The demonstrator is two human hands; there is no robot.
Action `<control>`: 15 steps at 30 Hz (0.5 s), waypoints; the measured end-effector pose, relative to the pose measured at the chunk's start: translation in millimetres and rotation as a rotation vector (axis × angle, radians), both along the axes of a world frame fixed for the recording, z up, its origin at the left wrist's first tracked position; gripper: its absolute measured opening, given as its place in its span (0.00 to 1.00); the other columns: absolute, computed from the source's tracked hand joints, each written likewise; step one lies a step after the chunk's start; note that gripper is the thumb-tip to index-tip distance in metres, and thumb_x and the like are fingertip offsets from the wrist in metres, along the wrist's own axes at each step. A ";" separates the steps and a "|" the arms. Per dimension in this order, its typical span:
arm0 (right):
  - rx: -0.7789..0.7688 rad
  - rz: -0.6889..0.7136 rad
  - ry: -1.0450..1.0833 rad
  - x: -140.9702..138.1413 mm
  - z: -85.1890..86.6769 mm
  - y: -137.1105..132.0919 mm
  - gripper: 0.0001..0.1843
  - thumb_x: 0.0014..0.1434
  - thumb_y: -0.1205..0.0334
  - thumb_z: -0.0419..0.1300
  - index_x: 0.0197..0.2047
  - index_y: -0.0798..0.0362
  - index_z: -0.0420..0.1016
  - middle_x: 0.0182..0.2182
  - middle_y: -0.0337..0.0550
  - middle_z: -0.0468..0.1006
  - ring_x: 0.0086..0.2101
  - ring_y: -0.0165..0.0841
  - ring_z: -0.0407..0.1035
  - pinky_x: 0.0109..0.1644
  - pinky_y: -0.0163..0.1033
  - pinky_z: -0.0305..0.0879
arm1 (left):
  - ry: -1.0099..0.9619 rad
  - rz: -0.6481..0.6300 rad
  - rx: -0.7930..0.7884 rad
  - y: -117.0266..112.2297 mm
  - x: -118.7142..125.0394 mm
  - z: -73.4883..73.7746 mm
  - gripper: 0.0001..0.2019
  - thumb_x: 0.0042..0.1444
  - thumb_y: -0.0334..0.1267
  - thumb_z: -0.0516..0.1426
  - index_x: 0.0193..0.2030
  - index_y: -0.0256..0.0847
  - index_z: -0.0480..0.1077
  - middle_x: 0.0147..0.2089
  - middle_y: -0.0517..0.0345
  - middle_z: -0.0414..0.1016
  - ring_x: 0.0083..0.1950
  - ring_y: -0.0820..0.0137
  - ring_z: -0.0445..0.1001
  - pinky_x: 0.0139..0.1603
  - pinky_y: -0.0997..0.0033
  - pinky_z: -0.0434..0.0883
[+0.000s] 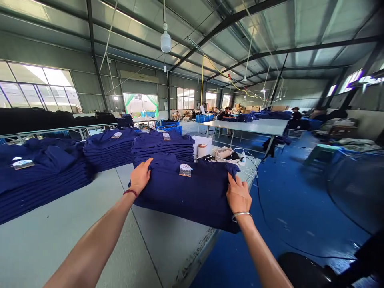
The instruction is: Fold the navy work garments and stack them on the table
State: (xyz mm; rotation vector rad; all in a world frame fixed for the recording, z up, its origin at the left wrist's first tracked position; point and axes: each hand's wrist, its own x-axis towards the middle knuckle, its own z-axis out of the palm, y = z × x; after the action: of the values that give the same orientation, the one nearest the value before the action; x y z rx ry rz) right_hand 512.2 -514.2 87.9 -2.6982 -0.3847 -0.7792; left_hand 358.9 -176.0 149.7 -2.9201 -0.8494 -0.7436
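A folded navy blue garment [186, 196] hangs partly past the table's front edge, a paper hang tag [185, 170] lying near its collar. My left hand [139, 177] grips its upper left side, thumb toward the cloth, with a red bead bracelet at the wrist. On the opposite side, my right hand [239, 195] pinches the cloth near the upper right corner; a silver bangle is on that wrist. Fingertips of both hands are partly hidden by the fabric. Directly behind stands a neat stack of navy garments [162, 149], tagged on top.
More navy stacks [111, 147] and a larger pile [45, 176] fill the left side of the worktable [99, 216]. White cables and a power strip [243, 161] lie behind the garment. A stool [324, 149] stands right. Other people [227, 114] sit at a farther table [255, 126].
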 end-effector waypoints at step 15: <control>-0.148 0.066 0.008 -1.0 -22.2 31.9 0.30 0.68 0.45 0.44 0.70 0.43 0.58 0.72 0.52 0.48 0.70 0.51 0.40 0.66 0.62 0.47 | 0.147 -0.171 0.056 -22.8 28.8 -48.8 0.20 0.67 0.46 0.50 0.61 0.45 0.69 0.63 0.46 0.69 0.63 0.53 0.66 0.65 0.49 0.57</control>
State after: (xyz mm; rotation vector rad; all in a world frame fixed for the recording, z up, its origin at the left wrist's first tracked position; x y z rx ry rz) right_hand 511.2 -482.3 65.7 -2.8077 -0.5474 -0.7485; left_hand 387.7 -198.8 100.9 -2.9780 -0.5639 -0.5412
